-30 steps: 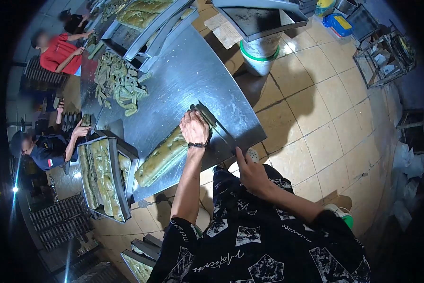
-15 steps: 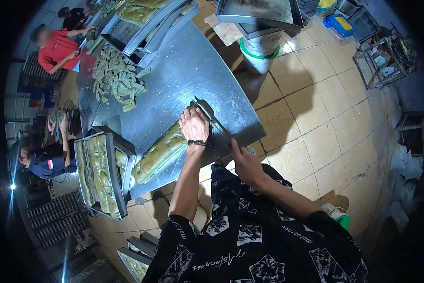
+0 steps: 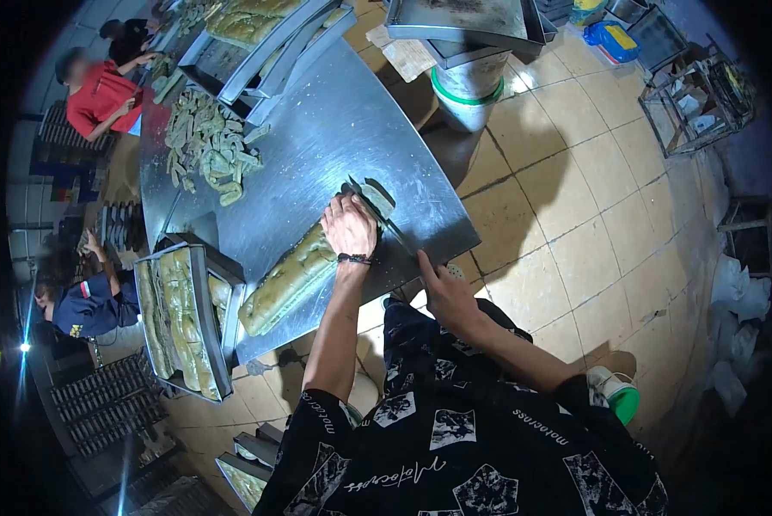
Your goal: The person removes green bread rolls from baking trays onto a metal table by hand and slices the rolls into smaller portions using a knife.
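A long green loaf of bread [image 3: 287, 288] lies on the metal table [image 3: 317, 120], its length running toward the table's near left corner. My left hand [image 3: 350, 225] presses over the loaf's far end, fingers curled around it. In my right hand [image 3: 448, 294] is a knife [image 3: 395, 230], its blade angled along the cut end just past my left fingers. On the other side of the blade, a cut slice of bread [image 3: 377, 198] leans or lies on the metal; which of the two I cannot tell. My left fingertips are partly hidden.
Cut bread pieces [image 3: 210, 142] are heaped at the table's far left. A tray of loaves [image 3: 184, 322] stands at the left edge, with stacked trays [image 3: 261, 52] at the back. A person in red [image 3: 102, 99] and another in dark clothing [image 3: 89, 305] are at left.
The slice has tipped away from the loaf's end and shows more of its face. Both my hands stay nearly in place. The person at lower left has shifted an arm.
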Demonstrator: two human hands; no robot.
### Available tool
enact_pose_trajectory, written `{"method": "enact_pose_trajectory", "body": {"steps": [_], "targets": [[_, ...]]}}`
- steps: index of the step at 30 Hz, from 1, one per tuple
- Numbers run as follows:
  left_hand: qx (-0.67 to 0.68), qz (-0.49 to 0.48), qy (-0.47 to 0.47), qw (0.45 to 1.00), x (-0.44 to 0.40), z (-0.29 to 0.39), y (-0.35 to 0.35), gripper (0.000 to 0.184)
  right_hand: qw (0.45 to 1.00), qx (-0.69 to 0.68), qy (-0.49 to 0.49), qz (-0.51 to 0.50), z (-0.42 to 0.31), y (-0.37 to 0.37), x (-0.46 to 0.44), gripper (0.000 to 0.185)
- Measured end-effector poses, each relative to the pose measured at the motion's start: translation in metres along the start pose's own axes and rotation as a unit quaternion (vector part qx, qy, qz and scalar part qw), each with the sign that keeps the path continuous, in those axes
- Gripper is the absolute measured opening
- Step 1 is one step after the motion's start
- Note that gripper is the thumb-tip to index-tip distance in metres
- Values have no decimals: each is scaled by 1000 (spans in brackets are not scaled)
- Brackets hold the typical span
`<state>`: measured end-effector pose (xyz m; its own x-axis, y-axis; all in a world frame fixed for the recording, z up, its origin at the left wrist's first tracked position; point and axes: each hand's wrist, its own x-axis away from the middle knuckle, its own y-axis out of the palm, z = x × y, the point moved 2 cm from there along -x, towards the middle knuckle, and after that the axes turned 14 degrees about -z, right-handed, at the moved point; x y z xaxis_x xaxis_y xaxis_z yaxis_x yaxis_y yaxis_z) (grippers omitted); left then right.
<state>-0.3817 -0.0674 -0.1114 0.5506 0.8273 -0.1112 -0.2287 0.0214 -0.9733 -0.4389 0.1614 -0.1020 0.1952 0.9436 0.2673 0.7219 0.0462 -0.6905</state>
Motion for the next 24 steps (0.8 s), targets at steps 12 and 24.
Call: {"method": "enact_pose_trajectory", "body": {"steps": [12,24], "targets": [[5,-12,-14,1000,-1,-3,4,34,999,21,21,-28,15,6,49,72],[10,-30,-37,999,4,-3,-6,32,999,17,42,-20,27,-7,94,54]]}}
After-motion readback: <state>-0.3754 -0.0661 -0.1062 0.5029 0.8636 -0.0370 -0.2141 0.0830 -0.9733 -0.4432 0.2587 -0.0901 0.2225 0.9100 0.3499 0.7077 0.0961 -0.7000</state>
